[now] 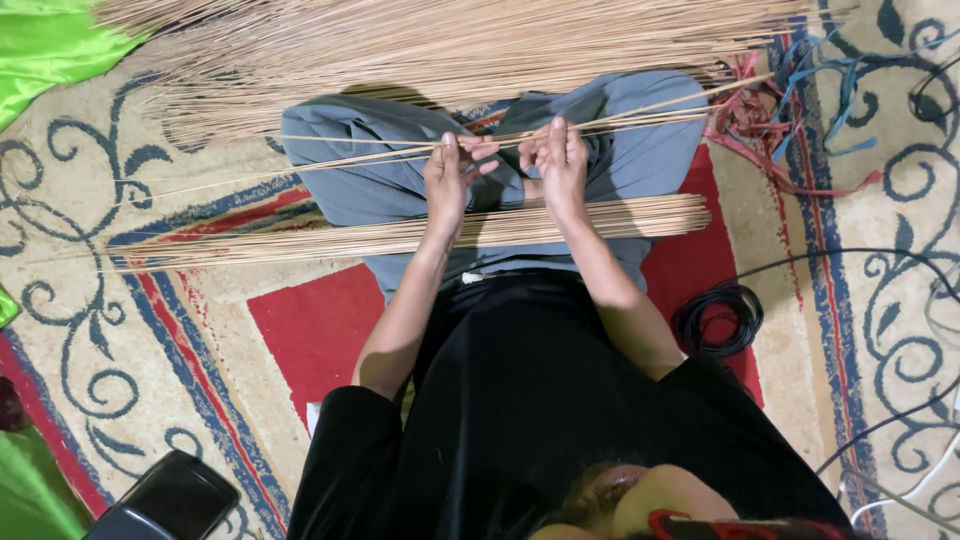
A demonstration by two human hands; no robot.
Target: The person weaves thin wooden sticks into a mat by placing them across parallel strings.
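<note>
Person sits cross-legged on a patterned rug (200,330), seen from above; both hands are raised over the lap, close together, nearly touching.

Left hand (447,180) is closed w/ fingers pinched on a few thin sticks (330,160) that run left-right across the knees. Right hand (560,160) grips the same few sticks just beside it, fingers pointing away from the body, thumb side toward the left hand. The held sticks stretch out past both knees, slightly fanned, right ends angled up toward the far pile.

Under the forearms, a flat bundle of sticks (300,240) lies across the lap, from well left of the body to just past the right knee. Not touching the hands; wrists pass over it.

Beyond the knees, a big pile of sticks (450,50) spreads across the rug, top of view.

Clothes: black top, grey trousers (640,150).

Around: tangle of red and blue strips (790,90) near the right knee, at the pile's end. Coil of black cable (718,320) on the rug by the right elbow, w/ more cable running off to the right. Green cloth (50,50) at far left corner. Dark phone-like object (170,495) near left edge, close to the body; can't tell exactly what it is.
</note>
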